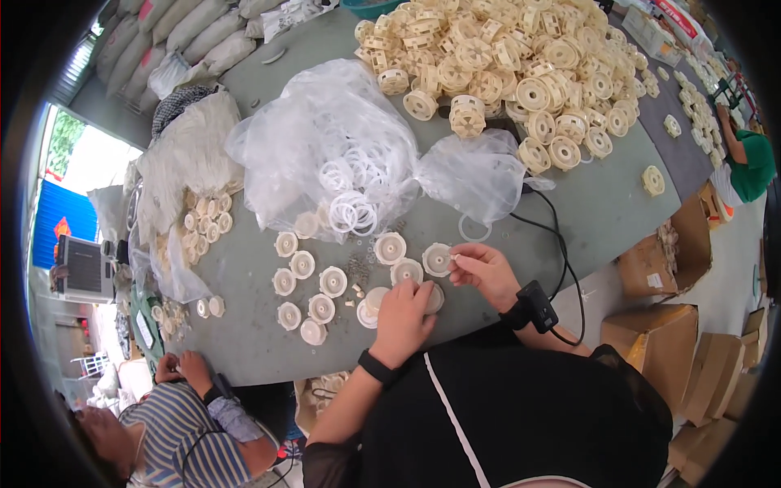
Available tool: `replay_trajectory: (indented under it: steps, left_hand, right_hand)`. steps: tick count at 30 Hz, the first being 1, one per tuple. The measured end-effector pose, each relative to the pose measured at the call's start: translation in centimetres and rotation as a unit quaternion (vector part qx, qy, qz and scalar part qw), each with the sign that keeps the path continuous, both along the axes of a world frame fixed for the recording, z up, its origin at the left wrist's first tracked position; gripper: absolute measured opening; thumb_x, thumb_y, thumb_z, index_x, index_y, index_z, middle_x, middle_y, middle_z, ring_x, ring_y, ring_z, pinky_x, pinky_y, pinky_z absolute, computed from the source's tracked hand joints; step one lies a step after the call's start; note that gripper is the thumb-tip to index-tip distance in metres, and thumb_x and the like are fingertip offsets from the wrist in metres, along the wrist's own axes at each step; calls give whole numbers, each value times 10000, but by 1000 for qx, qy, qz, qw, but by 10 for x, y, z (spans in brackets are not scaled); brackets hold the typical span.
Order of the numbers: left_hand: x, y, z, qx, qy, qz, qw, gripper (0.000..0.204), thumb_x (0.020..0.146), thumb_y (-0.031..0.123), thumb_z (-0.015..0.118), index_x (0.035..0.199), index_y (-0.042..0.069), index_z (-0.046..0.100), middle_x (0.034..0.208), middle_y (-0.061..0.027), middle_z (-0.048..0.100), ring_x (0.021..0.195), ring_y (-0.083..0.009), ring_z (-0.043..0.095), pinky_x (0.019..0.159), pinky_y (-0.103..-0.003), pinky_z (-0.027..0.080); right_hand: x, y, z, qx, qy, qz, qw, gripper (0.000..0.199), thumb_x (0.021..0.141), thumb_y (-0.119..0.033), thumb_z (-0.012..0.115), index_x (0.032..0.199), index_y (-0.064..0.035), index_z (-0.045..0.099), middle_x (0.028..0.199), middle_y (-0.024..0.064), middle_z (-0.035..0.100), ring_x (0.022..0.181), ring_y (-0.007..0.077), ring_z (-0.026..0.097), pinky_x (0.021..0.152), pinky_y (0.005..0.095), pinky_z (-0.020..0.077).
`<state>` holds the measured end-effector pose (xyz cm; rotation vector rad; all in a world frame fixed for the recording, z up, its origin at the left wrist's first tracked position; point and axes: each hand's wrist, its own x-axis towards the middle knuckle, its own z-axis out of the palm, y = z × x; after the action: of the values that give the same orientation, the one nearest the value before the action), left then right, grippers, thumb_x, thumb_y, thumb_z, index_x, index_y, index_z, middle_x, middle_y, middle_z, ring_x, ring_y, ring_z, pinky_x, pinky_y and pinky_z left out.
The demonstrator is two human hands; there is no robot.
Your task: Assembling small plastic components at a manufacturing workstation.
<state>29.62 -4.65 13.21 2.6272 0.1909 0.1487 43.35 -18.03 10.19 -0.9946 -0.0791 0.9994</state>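
My left hand reaches over a cluster of round cream plastic parts, its fingers bent and close together. One round part shows beside its thumb, overlapping another. Whatever lies under the fingers is hidden. My right hand is closed in a pinch at the edge of a round cream part. Between its fingertips is a small pale piece, too small to name. Two more round parts, one at the top and one below it, lie just beyond my left fingers.
Further round parts lie to the left, near small metal pieces. Behind stand a clear bag of white rings and a large heap of cream wheels. A black cable runs beside my right wrist. A co-worker sits left.
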Motion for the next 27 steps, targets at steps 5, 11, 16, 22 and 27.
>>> replay_trajectory:
  steps: [5,11,16,22,27]
  left_hand:
    - [-3,-1,-1,8,-28,13,999,470,598,117,709,1028,56,529,929,-104,501,874,-281,498,747,-377,411]
    - [-12,4,0,9,-29,34,999,464,625,106,695,1054,57,524,1026,-110,513,965,-294,492,815,-387,399]
    - [-28,37,8,-77,-99,58,990,367,679,120,677,1020,60,556,994,-110,545,923,-289,527,796,-373,419]
    - [-57,118,13,-141,-131,270,944,171,719,53,631,885,24,601,897,-121,581,851,-274,562,752,-328,449]
    - [-36,177,-5,-17,-145,230,962,209,725,94,607,910,2,579,959,-151,572,906,-323,550,788,-379,443]
  right_hand:
    - [1,6,-3,40,-13,18,999,197,861,-91,549,1042,-16,567,898,84,616,763,138,603,692,264,500]
    - [-6,15,-2,30,-23,33,999,184,859,-90,549,1029,-22,566,930,87,616,788,147,602,715,271,494]
    - [1,9,-9,-8,-73,-2,997,176,852,-89,552,1014,-22,570,903,82,622,796,132,593,721,256,482]
    - [15,4,-26,-51,-130,-123,983,152,855,-70,536,999,-35,565,879,65,611,798,135,587,737,273,477]
    - [7,24,-26,-12,-81,-91,993,154,847,-74,548,994,-35,568,870,77,610,800,150,585,722,273,474]
